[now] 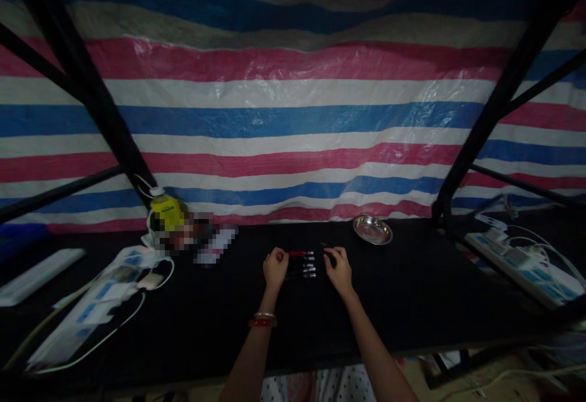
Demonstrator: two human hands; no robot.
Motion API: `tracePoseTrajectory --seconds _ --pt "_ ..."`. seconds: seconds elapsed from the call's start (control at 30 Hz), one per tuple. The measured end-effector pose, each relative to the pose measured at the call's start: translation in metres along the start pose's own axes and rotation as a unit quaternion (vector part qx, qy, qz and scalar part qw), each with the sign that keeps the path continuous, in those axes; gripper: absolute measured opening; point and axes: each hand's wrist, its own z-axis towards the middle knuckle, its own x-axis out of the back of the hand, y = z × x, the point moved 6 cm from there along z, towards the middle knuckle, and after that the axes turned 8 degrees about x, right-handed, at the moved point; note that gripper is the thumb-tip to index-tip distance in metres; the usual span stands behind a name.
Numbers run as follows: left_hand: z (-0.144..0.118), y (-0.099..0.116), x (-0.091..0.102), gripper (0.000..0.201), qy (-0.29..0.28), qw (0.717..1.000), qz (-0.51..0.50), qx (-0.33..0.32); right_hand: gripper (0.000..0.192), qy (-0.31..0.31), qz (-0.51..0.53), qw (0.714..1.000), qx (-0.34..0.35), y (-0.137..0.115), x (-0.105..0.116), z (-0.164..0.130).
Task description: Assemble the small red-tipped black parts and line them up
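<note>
On the black tabletop, several slim pen-like sticks with shiny silver ends lie side by side between my hands. The farthest is a red pen-like stick, its silver end pointing right. My left hand is closed at the left end of this red stick, thumb and fingertips pressed together on it. To the right of the row, my right hand is curled in a pinch. A small dark piece shows at its fingertips, too small and dim to name.
A round metal dish stands at the back right. Left are a yellow-labelled bottle, a power strip with cables and a long white box. Another power strip lies far right. Black frame posts flank a striped sheet.
</note>
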Motion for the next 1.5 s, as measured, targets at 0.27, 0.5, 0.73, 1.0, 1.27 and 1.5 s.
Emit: tracePoseTrajectory --seconds 0.27,0.5,0.73,1.0,1.27,1.5 --pt "-0.003 -0.008 0.005 0.016 0.021 0.993 -0.112 0.015 0.021 -0.059 0.038 0.997 0.016 -0.021 -0.013 -0.016" --pt "-0.012 -0.007 0.008 0.019 -0.003 0.992 -0.128 0.01 0.02 -0.049 0.075 0.996 -0.012 -0.011 -0.013 -0.012" --pt "-0.017 -0.005 0.008 0.019 -0.025 0.995 -0.097 0.013 0.022 -0.067 0.087 0.993 -0.031 -0.007 -0.016 -0.014" --pt "-0.013 -0.011 0.004 0.018 -0.031 0.997 -0.073 0.019 0.024 -0.046 0.111 0.992 -0.024 -0.008 -0.014 -0.011" --pt "-0.014 -0.007 0.005 0.019 -0.039 0.997 -0.065 0.017 0.022 -0.073 0.064 0.993 -0.061 -0.003 -0.02 -0.009" --pt "-0.016 -0.006 0.005 0.019 -0.043 0.997 -0.054 0.02 0.022 -0.091 0.07 0.992 -0.058 -0.004 -0.021 -0.01"
